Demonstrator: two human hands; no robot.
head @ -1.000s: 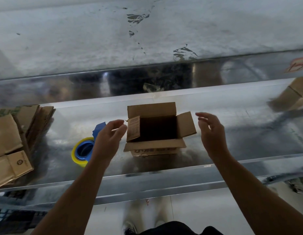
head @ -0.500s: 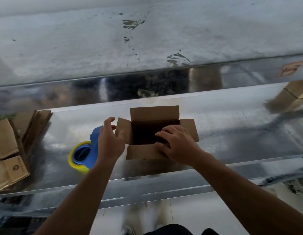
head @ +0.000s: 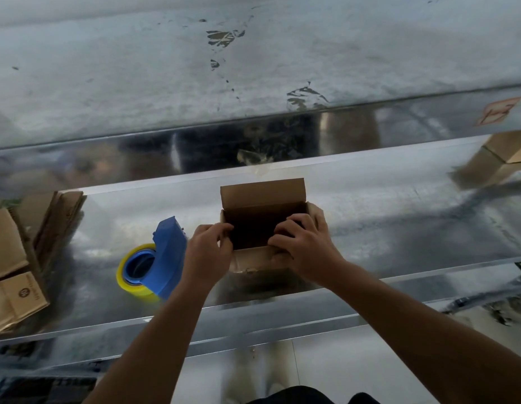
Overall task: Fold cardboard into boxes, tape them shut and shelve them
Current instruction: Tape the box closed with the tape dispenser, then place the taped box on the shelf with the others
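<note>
A small open cardboard box [head: 262, 193] stands on the shiny metal shelf [head: 399, 217], its back flap upright and its near flap hanging outward. My left hand [head: 208, 252] grips the box's left side, with the fingers curled over the left flap and into the opening. On the right side, my right hand [head: 304, 243] presses the right flap inward with its fingers over the rim. A blue tape dispenser with a yellow tape roll [head: 154, 263] lies just left of my left hand.
A pile of flat cardboard blanks [head: 17, 258] lies at the shelf's left end. Another brown box [head: 507, 153] sits at the far right. The shelf's front lip [head: 282, 325] runs below my forearms, and a metal back wall rises behind the box.
Both hands have closed in on the box from either side. The side flaps, spread outward before, are now folded inward under my fingers.
</note>
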